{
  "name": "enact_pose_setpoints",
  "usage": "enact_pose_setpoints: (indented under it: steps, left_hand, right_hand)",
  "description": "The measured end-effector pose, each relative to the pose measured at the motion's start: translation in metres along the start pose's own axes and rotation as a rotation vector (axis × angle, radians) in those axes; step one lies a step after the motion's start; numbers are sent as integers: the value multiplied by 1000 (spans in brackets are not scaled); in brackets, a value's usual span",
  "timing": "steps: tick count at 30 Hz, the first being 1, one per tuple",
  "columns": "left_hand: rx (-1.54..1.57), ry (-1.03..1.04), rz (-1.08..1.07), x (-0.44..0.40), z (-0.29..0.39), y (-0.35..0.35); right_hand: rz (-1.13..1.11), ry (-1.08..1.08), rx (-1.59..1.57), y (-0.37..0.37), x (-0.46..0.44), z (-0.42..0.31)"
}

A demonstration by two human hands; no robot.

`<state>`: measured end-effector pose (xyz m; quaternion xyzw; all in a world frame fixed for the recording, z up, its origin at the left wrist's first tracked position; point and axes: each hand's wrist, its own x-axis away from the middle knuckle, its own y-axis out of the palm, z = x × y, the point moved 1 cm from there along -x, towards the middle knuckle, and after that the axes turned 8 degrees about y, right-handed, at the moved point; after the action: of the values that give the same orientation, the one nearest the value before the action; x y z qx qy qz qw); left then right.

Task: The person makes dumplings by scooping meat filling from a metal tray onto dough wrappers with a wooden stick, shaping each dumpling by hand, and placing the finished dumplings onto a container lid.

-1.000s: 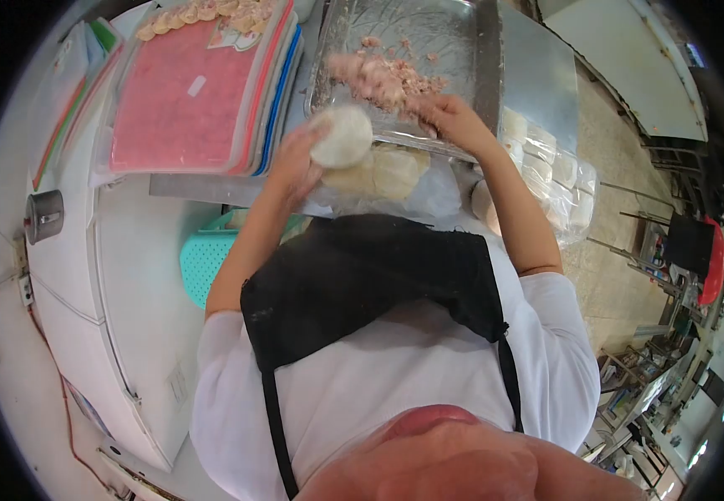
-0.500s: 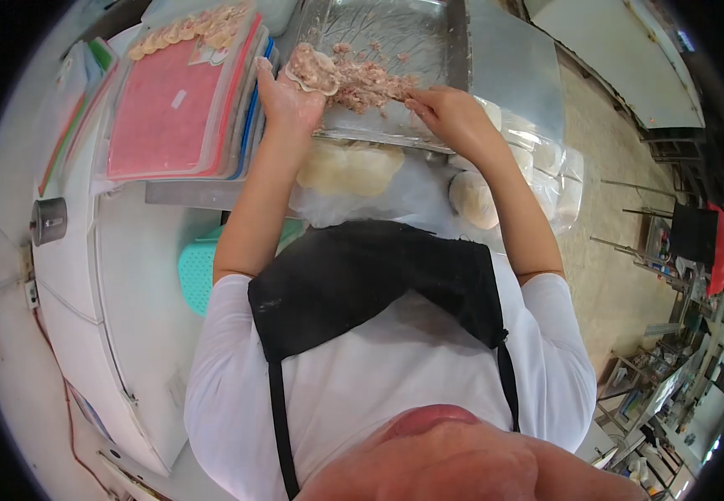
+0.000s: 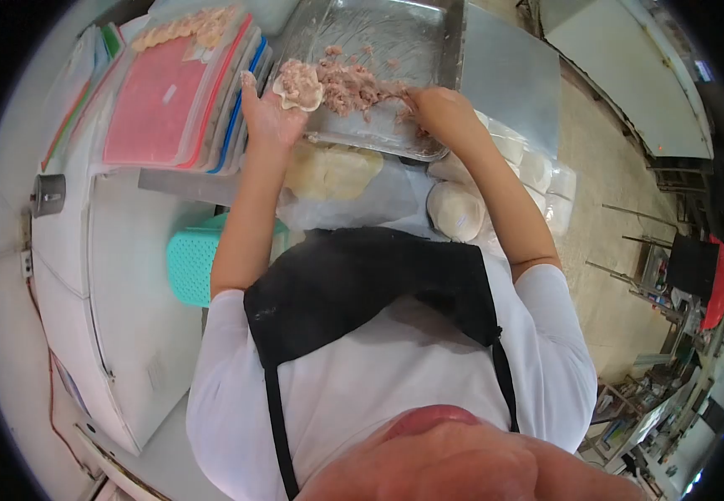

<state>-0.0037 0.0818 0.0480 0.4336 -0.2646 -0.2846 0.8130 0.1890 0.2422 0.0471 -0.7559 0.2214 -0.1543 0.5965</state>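
Note:
My left hand [image 3: 274, 117] holds a round dumpling wrapper [image 3: 310, 104] on its fingers, thumb spread to the side. A mound of pink minced meat filling [image 3: 298, 81] covers most of the wrapper. Across from it, my right hand [image 3: 437, 108] has its fingers closed on a thin, meat-smeared tool, mostly hidden by the fingers and filling. Its tip is lost in the loose minced meat [image 3: 349, 88] in the metal tray [image 3: 454, 50]. Below the tray's near edge lies a stack of pale yellow wrappers [image 3: 332, 171] on plastic.
Stacked lidded containers [image 3: 149, 113] stand at the left, with a row of formed dumplings [image 3: 186, 32] on top. Bagged white dough pieces [image 3: 455, 210] sit near my right forearm. A turquoise basket [image 3: 188, 263] is below the table edge at left.
The view has shifted a little. My left hand with the filled wrapper has turned slightly, showing more wrapper rim. My right hand has closed in lower over the meat in the tray.

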Motion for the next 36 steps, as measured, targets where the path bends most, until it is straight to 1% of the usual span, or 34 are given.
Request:
enact_pose_setpoints:
  steps: [2,3,5,8,9,11,12,14,15,17,18,20,21,23,24,26,27,32,33,35,36]
  left_hand:
    - [1,-68,35,9,-2,14]
    - [3,-100,45,11,-4,23]
    - [-27,-74,79,14,-9,32]
    - [-63,-42,82,2,-14,18]
    - [-79,-42,78,3,-14,19]
    - [-44,42,145,-2,-13,27]
    - [-28,84,179,-2,-11,32]
    - [71,62,157,-14,-8,13]
    - [116,52,146,-16,-5,10]
    - [-151,74,-98,-15,-4,7]
    - [-280,84,-219,-13,-4,9]
    - [-653,240,-356,-13,0,10]
    - [-839,318,-422,-13,2,13]
    - [-1107,550,-556,-14,6,24]
    - [-1240,667,-624,-15,9,30]
    - [-1263,518,-729,-18,14,33]
    - [-1270,440,-783,-20,16,32]
    - [-1408,321,-910,-29,25,36]
    - [-1451,306,-928,-28,26,38]
    - [-1380,254,-827,-37,16,16]
    - [-1346,229,-776,-41,11,5]
  right_hand:
    - [181,-106,-231,-9,8,-20]
    - [132,-124,-215,-12,7,-22]
    - [23,-147,-188,-13,9,-25]
    - [-98,-102,126,-69,12,-33]
    - [-26,-142,62,-65,12,-35]
    - [116,-222,-64,-49,12,-39]
    - [108,-219,-98,-45,10,-36]
    - [96,-230,-161,-42,-2,-23]
    - [98,-225,-310,-45,-7,-18]
    - [100,-203,-609,-54,-15,-6]
    - [26,-150,-593,-57,-18,-3]
    - [-123,-39,-556,-62,-21,1]
    - [-184,-18,-576,-65,-21,0]
    - [-308,21,-615,-74,-14,-4]
    - [-325,3,-623,-81,-12,-6]
    - [-356,-27,-638,-93,-6,-7]
    - [-314,-71,-623,-93,-5,-8]
    - [-105,-280,-539,-60,-6,-13]
    - [-137,-265,-507,-51,-14,-5]
    - [-204,-234,-447,-37,-30,12]
    - [-133,-208,-334,-41,-28,10]
